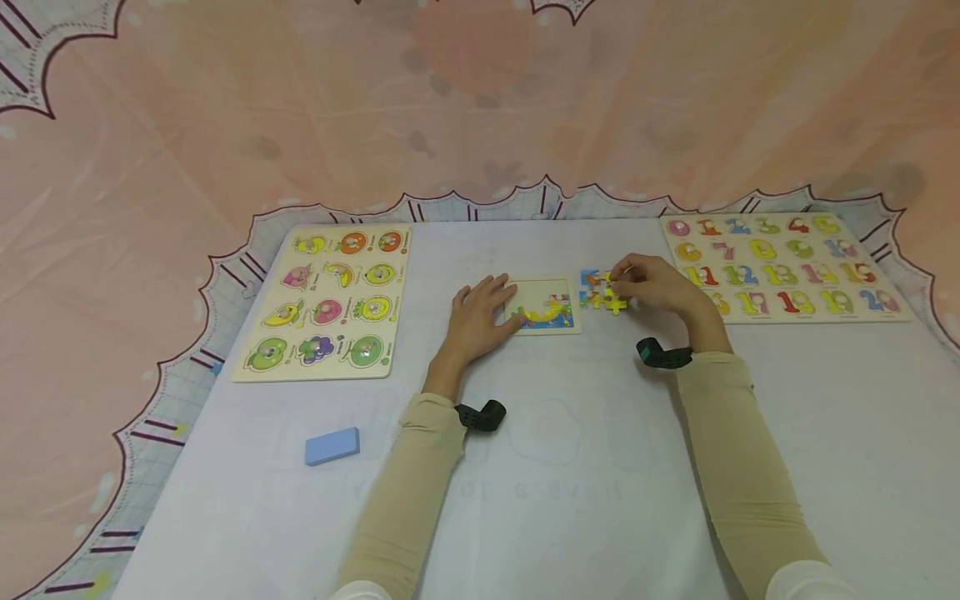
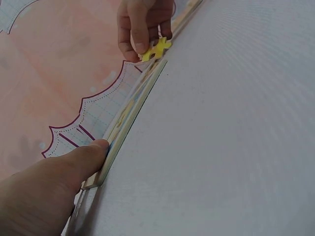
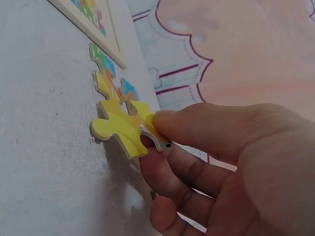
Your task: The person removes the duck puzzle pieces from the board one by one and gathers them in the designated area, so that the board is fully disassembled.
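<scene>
My left hand rests on the left part of a small wooden puzzle tray, its fingers spread. In the left wrist view, the left thumb lies on the tray's edge. A colourful picture section fills the tray's lower right. Just right of the tray, my right hand pinches a yellow jigsaw piece between thumb and fingers. Against it sits another yellow jigsaw piece; whether the two are joined, I cannot tell. Blue and orange jigsaw pieces lie between that hand and the tray.
A fruit puzzle board lies at the left of the white table. Behind the right hand is a number puzzle board. A blue block sits at the front left. Patterned cloth hangs behind the table.
</scene>
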